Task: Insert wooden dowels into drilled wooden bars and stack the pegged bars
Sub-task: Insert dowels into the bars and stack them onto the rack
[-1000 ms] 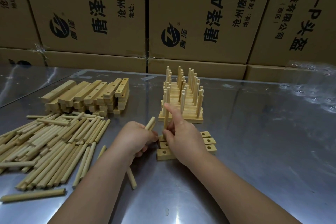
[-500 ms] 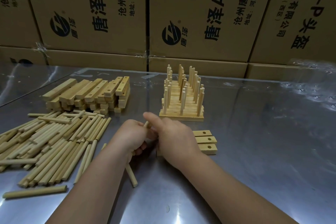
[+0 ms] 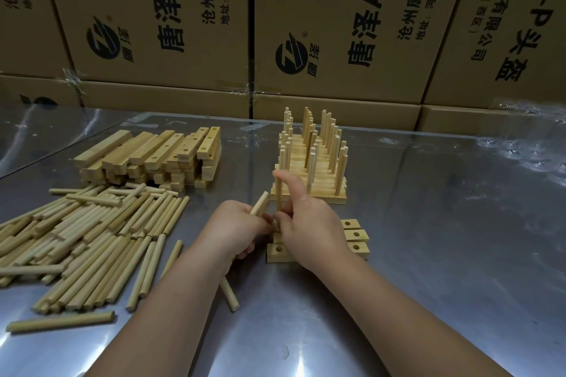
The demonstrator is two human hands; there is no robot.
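The right hand [image 3: 309,223] has its grip closed round an upright dowel [image 3: 279,197], a fingertip over its top, at the left end of three drilled bars [image 3: 356,236] lying side by side on the bench [image 3: 444,254]; whether it sits in a hole is hidden. The left hand [image 3: 235,229], touching the right, grips a spare dowel [image 3: 260,203] tilted up and to the right. The pegged stack [image 3: 312,171] stands just behind, with loose dowels [image 3: 92,232] and plain bars [image 3: 153,156] to the left.

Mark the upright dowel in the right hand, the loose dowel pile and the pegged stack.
Upright dowel [image 3: 279,196]: head view, mid shaft.
Loose dowel pile [image 3: 92,239]: head view, heap's middle.
Pegged stack [image 3: 327,198]: head view, front bar.
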